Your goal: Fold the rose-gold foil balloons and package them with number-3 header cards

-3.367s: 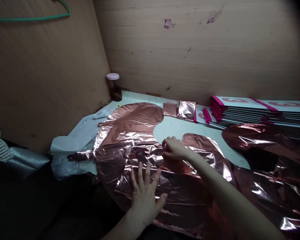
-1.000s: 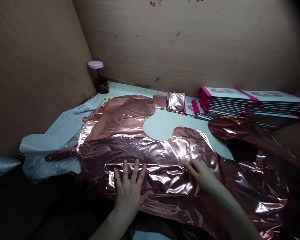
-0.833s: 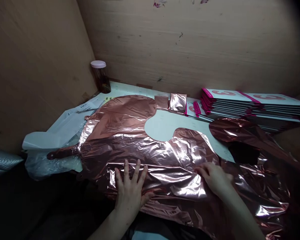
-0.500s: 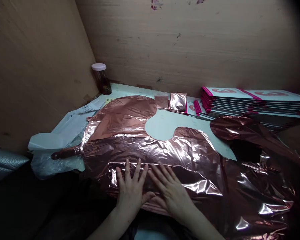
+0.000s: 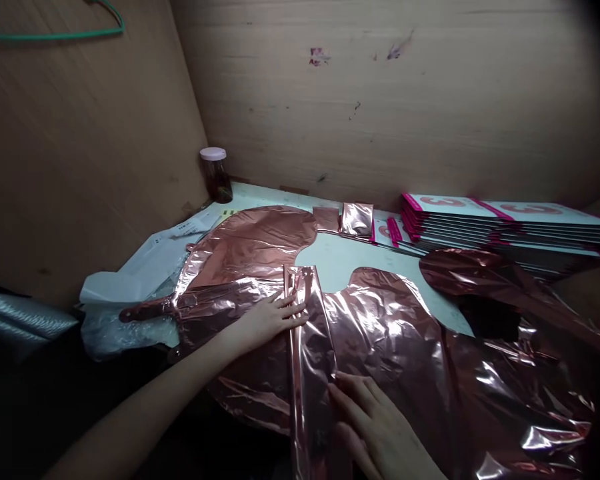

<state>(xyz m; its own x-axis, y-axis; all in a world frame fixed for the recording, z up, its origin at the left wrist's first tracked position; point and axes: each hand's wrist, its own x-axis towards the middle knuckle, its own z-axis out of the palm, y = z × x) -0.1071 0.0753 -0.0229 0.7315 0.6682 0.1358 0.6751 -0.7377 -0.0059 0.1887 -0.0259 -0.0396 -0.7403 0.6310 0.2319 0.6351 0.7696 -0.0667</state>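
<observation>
Flat rose-gold foil balloons [image 5: 380, 313], shaped like a number, cover the table in front of me. A long folded foil strip [image 5: 313, 340] runs up from the front edge across the nearest balloon. My left hand [image 5: 267, 320] lies on the strip's upper part with its fingers outstretched. Lower down, my right hand [image 5: 375, 413] holds the strip's right edge between its curled fingers and thumb. What is under the right fingertips is hidden. Two small folded foil squares [image 5: 357, 220] lie at the back.
A stack of pink-edged white packages [image 5: 510, 220] printed with a 3 stands at the back right. In the back left corner is a jar [image 5: 217, 180] with a pale lid. Clear plastic bags [image 5: 125, 333] lie at left. A green hanger [image 5: 80, 35] hangs on the left panel.
Both hands were flat, side by side on the foil. Now a folded strip stands out across the balloon; the left hand has moved up onto it and the right hand grips its edge. The view has tilted up.
</observation>
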